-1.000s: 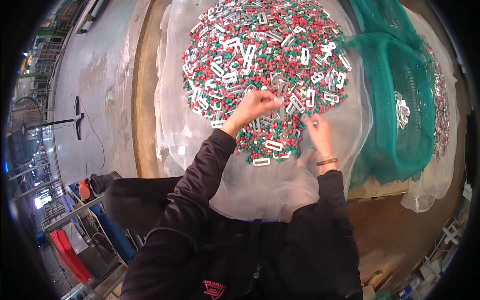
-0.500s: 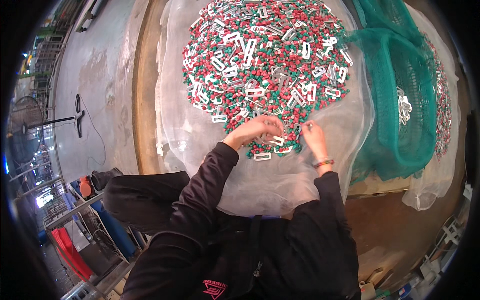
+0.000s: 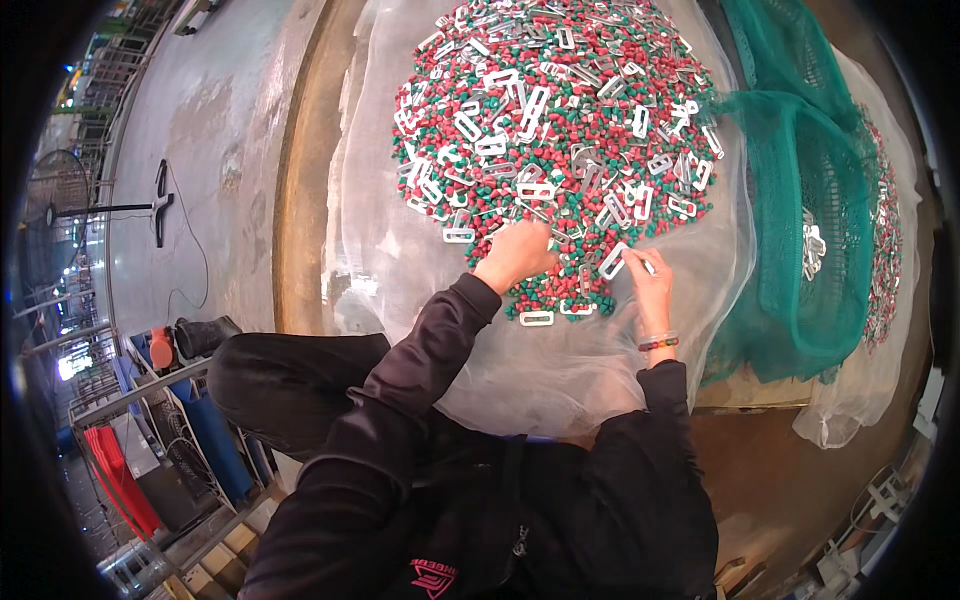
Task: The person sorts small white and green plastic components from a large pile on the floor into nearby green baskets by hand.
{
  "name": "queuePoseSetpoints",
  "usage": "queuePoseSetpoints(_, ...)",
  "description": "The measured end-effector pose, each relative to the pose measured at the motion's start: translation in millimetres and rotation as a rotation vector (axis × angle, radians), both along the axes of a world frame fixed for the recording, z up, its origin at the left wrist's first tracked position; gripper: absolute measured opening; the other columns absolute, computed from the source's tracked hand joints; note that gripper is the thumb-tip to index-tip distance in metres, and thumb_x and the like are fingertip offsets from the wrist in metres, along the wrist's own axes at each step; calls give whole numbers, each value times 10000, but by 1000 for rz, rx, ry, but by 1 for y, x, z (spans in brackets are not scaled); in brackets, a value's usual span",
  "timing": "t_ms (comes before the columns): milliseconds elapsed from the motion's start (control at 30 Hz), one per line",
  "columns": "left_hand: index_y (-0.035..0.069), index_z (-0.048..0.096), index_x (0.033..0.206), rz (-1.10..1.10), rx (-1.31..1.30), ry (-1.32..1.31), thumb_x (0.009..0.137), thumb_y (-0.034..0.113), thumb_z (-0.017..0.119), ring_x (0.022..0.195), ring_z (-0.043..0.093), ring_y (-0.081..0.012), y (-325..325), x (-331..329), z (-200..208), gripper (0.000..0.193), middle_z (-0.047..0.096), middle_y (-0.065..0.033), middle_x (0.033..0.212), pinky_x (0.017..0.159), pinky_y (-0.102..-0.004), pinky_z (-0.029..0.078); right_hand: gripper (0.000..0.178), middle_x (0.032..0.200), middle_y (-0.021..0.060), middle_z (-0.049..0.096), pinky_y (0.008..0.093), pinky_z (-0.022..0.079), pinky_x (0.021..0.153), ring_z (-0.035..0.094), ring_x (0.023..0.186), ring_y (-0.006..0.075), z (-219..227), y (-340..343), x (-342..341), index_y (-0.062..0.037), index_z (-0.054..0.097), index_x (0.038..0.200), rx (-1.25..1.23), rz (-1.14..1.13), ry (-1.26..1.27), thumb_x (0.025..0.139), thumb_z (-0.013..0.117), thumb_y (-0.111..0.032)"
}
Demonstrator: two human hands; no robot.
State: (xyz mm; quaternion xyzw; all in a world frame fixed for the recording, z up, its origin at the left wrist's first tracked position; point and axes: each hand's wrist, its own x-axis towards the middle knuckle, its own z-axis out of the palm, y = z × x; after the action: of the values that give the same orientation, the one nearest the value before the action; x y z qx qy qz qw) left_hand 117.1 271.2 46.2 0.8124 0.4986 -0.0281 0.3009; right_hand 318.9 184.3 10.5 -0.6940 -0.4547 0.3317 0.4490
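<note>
A wide heap of small red and green pellets (image 3: 560,130) mixed with silver slotted metal pieces (image 3: 535,112) lies on a white mesh cloth (image 3: 385,250). At its near edge, my left hand (image 3: 515,252) is closed with knuckles up; the curled fingers hide whatever they may hold. My right hand (image 3: 652,285), with a beaded bracelet at the wrist, pinches an oblong slotted metal frame (image 3: 613,262) above the heap's right near edge. Another bit of metal shows between its fingers. One loose slotted piece (image 3: 536,319) lies at the heap's near tip.
On the right stands a basket draped in green netting (image 3: 785,290), with several metal pieces (image 3: 812,245) inside. Past it lies another heap of pellets (image 3: 884,240). A wooden edge (image 3: 300,190) runs along the left. A fan (image 3: 60,210) stands at the far left.
My right hand has lifted slightly off the heap and now shows a metal frame in its fingers. My left hand has curled closed. The view has shifted a little.
</note>
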Motion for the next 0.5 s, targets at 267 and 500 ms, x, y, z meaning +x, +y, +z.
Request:
queuePoseSetpoints(267,28,535,876,-264,164,-126,738,241,540,653,581,-336,-21,77,67,254,578,-159,669,553,-446,462,141,964,79,574,345,470,758,552,907,196,-23,-24,19,-75,561,856,-163,-195,1511,792,541,-199)
queuePoseSetpoints(500,45,555,915,-243,331,-484,725,132,620,753,562,-238,-43,126,97,219,525,-117,892,595,-345,487,309,931,61,595,335,469,729,564,807,173,48,-13,19,-78,549,1000,-59,-411,1594,832,483,-329)
